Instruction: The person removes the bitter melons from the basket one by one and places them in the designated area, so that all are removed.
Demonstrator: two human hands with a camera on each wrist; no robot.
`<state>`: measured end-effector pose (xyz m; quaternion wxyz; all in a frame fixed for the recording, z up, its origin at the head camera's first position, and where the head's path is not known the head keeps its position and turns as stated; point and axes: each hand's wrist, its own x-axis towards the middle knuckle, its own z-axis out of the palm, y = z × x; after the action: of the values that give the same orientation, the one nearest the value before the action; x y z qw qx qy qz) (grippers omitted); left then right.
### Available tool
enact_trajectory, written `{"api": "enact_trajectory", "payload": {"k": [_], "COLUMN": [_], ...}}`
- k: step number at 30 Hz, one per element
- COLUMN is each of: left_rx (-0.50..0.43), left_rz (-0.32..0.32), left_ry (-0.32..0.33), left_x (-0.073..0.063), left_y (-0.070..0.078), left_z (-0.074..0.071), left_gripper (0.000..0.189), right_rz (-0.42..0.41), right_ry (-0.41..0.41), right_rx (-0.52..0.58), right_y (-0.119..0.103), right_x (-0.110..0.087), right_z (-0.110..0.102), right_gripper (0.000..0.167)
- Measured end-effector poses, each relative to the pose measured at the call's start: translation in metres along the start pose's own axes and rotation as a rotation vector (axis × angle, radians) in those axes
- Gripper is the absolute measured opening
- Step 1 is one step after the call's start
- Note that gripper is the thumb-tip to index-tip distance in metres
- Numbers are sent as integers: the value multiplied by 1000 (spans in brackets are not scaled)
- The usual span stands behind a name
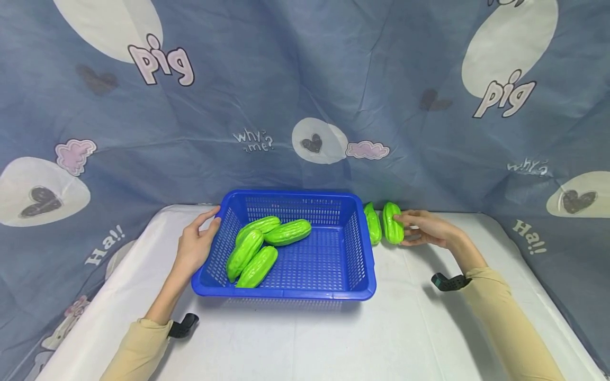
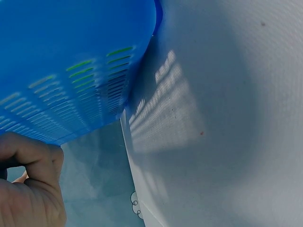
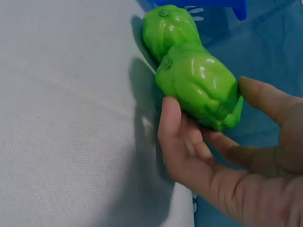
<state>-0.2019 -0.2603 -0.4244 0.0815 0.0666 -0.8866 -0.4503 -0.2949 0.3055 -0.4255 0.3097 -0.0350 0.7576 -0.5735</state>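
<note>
A blue plastic basket [image 1: 305, 294] with slotted walls holds several bright green, ridged bitter melons [image 1: 287, 233] in its left half. At the basket's upper left rim is my left hand [image 1: 194, 246], its fingers and thumb gripping the edge; the left wrist view shows the bent fingers [image 2: 33, 158] against the slotted wall. To the right of the basket, my right hand [image 1: 429, 228] pinches a bitter melon [image 1: 393, 223] between thumb and fingers. In the right wrist view the thumb [image 3: 262, 97] is on one side of this melon, the other fingers opposite.
Another bitter melon [image 1: 373, 224] lies between the held one and the basket's right wall. A white cloth [image 1: 305, 344] covers the table. Behind it hangs a blue-grey printed curtain [image 1: 267, 95], close to the back edge.
</note>
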Motion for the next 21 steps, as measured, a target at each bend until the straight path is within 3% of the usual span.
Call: {"api": "enact_trajectory", "payload": {"k": [10,21], "left_rx": [-12,0], "left_rz": [4,3], "left_ry": [6,4], "left_x": [-1,-1], "left_y": [0,0], "left_z": [1,0], "left_gripper": [54,54], "right_rz": [28,30], "right_ry": [64,69], "right_rx": [-102,-120], "right_y": [4,5], "right_x": [6,10], "right_z": [5,7], "right_gripper": [72,75]}}
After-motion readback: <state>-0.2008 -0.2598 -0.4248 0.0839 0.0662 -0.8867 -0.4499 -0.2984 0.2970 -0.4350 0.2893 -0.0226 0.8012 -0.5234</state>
